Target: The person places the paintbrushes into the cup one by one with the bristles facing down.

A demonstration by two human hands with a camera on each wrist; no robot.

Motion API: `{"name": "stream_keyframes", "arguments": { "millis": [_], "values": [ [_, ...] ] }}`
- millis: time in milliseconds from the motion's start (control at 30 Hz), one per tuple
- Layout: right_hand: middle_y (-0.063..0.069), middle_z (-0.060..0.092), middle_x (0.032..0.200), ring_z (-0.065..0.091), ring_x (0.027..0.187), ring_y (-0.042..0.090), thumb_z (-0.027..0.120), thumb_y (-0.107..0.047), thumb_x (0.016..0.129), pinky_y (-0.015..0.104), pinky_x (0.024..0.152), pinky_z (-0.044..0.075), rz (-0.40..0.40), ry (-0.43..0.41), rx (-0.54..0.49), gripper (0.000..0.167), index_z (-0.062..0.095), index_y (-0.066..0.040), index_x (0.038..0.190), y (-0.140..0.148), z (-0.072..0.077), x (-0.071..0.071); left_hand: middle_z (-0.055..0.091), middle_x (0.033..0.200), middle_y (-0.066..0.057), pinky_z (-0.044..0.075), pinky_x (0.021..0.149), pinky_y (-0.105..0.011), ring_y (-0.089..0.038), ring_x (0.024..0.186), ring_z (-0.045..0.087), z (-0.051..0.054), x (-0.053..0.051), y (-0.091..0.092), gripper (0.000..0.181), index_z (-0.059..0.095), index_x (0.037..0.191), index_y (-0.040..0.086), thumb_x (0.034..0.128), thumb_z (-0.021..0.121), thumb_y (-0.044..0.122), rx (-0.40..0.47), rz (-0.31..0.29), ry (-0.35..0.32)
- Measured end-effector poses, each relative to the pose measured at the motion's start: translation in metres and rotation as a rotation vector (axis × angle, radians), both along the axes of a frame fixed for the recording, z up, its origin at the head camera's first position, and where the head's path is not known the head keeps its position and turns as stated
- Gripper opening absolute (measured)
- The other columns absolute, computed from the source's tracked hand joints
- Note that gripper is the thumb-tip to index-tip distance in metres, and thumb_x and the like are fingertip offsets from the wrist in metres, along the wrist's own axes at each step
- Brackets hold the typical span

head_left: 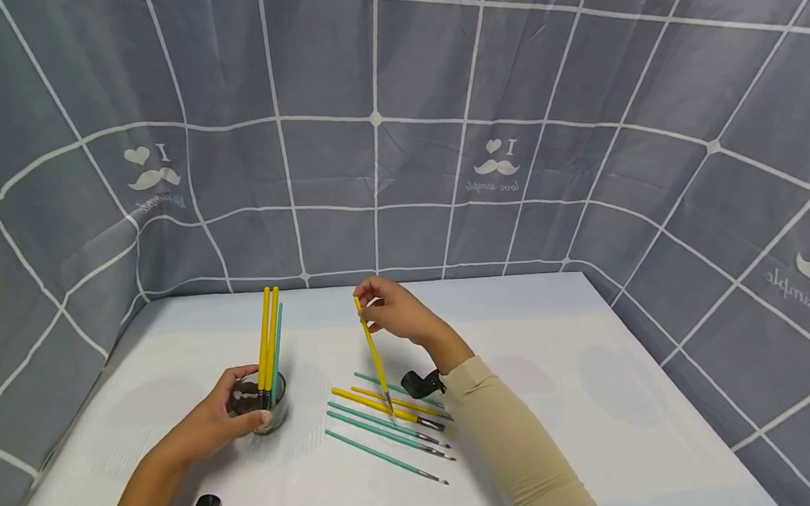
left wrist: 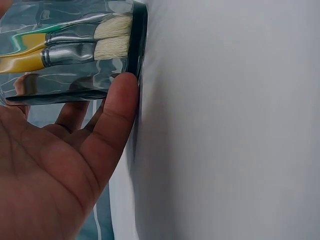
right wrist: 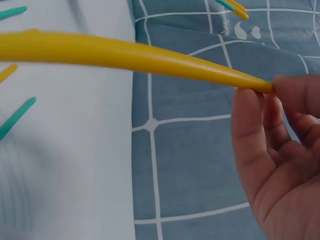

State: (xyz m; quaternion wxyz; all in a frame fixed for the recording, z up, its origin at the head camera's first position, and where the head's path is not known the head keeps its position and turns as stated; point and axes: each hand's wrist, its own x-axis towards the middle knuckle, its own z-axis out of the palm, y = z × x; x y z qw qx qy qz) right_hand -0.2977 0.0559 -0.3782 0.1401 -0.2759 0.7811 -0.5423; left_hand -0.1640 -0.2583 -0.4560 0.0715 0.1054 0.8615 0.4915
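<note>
On the left of the table, my left hand (head_left: 219, 415) holds a clear glass (head_left: 280, 407), its thumb low on the near side and its fingers round the far side. Two yellow paintbrushes (head_left: 268, 341) and a teal one (head_left: 279, 348) stand in it, bristles down, as the left wrist view shows with the pale bristles (left wrist: 114, 37) at the bottom. My right hand (head_left: 395, 308) pinches another yellow paintbrush (right wrist: 125, 55) by the handle's end. That brush hangs tip down above the loose brushes; whether its tip touches them I cannot tell.
Two yellow paintbrushes (head_left: 373, 402) and several teal paintbrushes (head_left: 383, 446) lie side by side mid-table, bristle ends to the right. A grey gridded cloth (head_left: 328, 164) hangs behind and at both sides of the white table (head_left: 287, 488).
</note>
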Motion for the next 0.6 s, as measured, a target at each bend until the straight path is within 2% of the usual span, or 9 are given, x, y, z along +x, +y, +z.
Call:
{"name": "stream_keyframes", "arguments": {
  "millis": [267, 467, 600],
  "values": [
    [0.007, 0.055, 0.100, 0.061, 0.088, 0.020, 0.058, 0.001, 0.096, 0.036, 0.076, 0.056, -0.170, -0.052, -0.221, 0.022, 0.054, -0.003, 0.117, -0.016, 0.005, 0.001, 0.057, 0.126, -0.019, 0.044, 0.087, -0.045, -0.035, 0.116, 0.054, 0.000, 0.002, 0.001, 0.075, 0.026, 0.147, 0.004, 0.0904, 0.073, 0.020, 0.024, -0.016, 0.028],
    [0.006, 0.052, 0.098, 0.060, 0.085, 0.018, 0.056, 0.004, 0.095, 0.037, 0.077, 0.056, -0.229, -0.082, -0.380, 0.024, 0.052, 0.001, 0.119, -0.032, 0.008, 0.005, 0.056, 0.128, -0.021, 0.043, 0.090, -0.049, -0.037, 0.118, 0.052, 0.001, 0.001, 0.001, 0.077, 0.025, 0.148, 0.005, 0.0903, 0.074, 0.022, 0.022, -0.008, 0.013],
    [0.005, 0.053, 0.097, 0.061, 0.085, 0.017, 0.057, 0.005, 0.095, 0.038, 0.078, 0.056, -0.245, -0.094, -0.450, 0.023, 0.054, -0.002, 0.116, -0.043, 0.014, 0.007, 0.056, 0.128, -0.021, 0.042, 0.090, -0.051, -0.037, 0.118, 0.052, 0.001, 0.001, 0.001, 0.078, 0.025, 0.148, 0.004, 0.0900, 0.074, 0.022, 0.014, -0.001, 0.014]
  ]
}}
